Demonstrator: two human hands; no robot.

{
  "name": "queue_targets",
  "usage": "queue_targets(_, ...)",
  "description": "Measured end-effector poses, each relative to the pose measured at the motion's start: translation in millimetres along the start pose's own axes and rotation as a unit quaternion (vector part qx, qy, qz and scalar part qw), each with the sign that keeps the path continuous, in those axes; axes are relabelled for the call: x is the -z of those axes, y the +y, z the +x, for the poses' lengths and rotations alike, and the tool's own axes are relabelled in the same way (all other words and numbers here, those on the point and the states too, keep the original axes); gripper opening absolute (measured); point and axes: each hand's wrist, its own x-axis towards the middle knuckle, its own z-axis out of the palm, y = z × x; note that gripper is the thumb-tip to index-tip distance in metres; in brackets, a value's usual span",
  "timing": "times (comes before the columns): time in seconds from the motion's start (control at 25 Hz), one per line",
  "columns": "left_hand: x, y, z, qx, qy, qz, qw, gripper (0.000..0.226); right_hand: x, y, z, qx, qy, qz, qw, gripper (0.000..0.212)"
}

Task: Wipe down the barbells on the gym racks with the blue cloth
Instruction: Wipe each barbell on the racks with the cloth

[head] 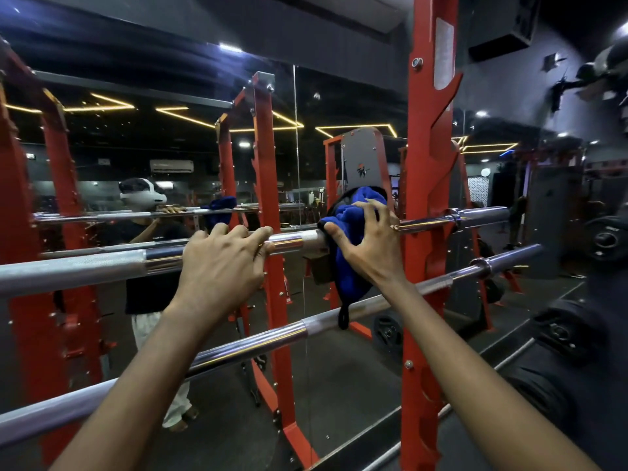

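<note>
Two barbells are lying across the red rack upright (428, 185): the upper barbell (102, 266) and the lower barbell (258, 345), both in front of a wall mirror (136, 158). Your left hand (221, 266) is gripping the upper barbell, fingers (238, 232) curled over the shaft. Your right hand (368, 243) is pressing the blue cloth (350, 215) around the same bar, beside the upright, fingers clamped on the cloth, its tail hanging toward the lower barbell.

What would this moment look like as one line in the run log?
step: wiping upper barbell | left hand: gripping bar bare | right hand: pressing blue cloth around bar near red rack upright | lower barbell: untouched
</note>
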Motion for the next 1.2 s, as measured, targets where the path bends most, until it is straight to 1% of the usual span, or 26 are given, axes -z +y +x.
queue_targets(0.08,-3,4,0,0.011,-0.001,0.007,1.000,0.053,-3,15,6,0.013,0.029,0.025,0.999,0.051)
queue_targets(0.12,-6,11,1,0.016,-0.008,0.003,1.000,0.054,-3,24,11,0.002,0.050,0.039,0.998,0.044)
queue_targets(0.2,-10,33,6,0.016,-0.019,-0.032,0.999,0.056,0,43,22,-0.065,0.096,0.055,0.992,0.036)
queue_targets(0.28,-14,58,16,-0.004,-0.017,-0.050,0.999,0.057,4,56,27,-0.133,0.122,0.064,0.981,0.039)
queue_targets(0.32,-16,66,25,-0.016,-0.021,-0.052,0.998,0.057,3,57,26,-0.151,0.125,0.065,0.979,0.044)
queue_targets(0.36,-18,72,35,-0.027,-0.031,-0.050,0.998,0.057,-1,56,21,-0.154,0.123,0.068,0.978,0.048)
queue_targets(0.48,-26,89,63,-0.042,-0.063,-0.028,0.997,0.058,-13,63,1,-0.119,0.101,0.122,0.980,0.052)
queue_targets(0.52,-29,93,70,-0.052,-0.067,-0.024,0.996,0.060,-12,69,0,-0.132,0.110,0.140,0.975,0.054)
queue_targets(0.56,-32,98,74,-0.069,-0.065,-0.018,0.995,0.063,-10,77,4,-0.174,0.132,0.161,0.962,0.058)
queue_targets(0.64,-38,101,76,-0.114,-0.044,0.000,0.993,0.068,-5,88,17,-0.286,0.168,0.225,0.916,0.067)
queue_targets(0.68,-42,100,75,-0.134,-0.032,0.011,0.990,0.069,-3,91,22,-0.321,0.180,0.256,0.894,0.072)
queue_targets(0.72,-45,98,75,-0.146,-0.024,0.021,0.989,0.068,-4,92,26,-0.334,0.195,0.285,0.877,0.075)
queue_targets(0.8,-44,95,72,-0.135,-0.020,0.026,0.990,0.065,-9,89,28,-0.340,0.229,0.338,0.847,0.073)
queue_targets(0.88,-43,103,71,-0.081,-0.024,0.042,0.996,0.063,-9,90,25,-0.336,0.256,0.388,0.819,0.061)
queue_targets(0.96,-43,125,76,-0.032,-0.038,0.047,0.998,0.061,-6,96,17,-0.337,0.239,0.423,0.806,0.045)
queue_targets(1.04,-49,158,89,-0.020,-0.057,0.028,0.998,0.056,6,107,7,-0.327,0.204,0.477,0.790,0.029)
queue_targets(1.08,-54,178,97,-0.022,-0.066,0.012,0.998,0.054,15,117,2,-0.312,0.190,0.491,0.791,0.026)
queue_targets(1.12,-57,195,105,-0.027,-0.074,-0.002,0.997,0.052,27,129,0,-0.295,0.180,0.487,0.802,0.024)
queue_targets(1.16,-61,209,114,-0.035,-0.078,-0.015,0.996,0.050,41,141,1,-0.279,0.169,0.469,0.820,0.025)
queue_targets(1.2,-65,219,122,-0.044,-0.079,-0.024,0.996,0.048,54,155,4,-0.260,0.159,0.444,0.842,0.030)
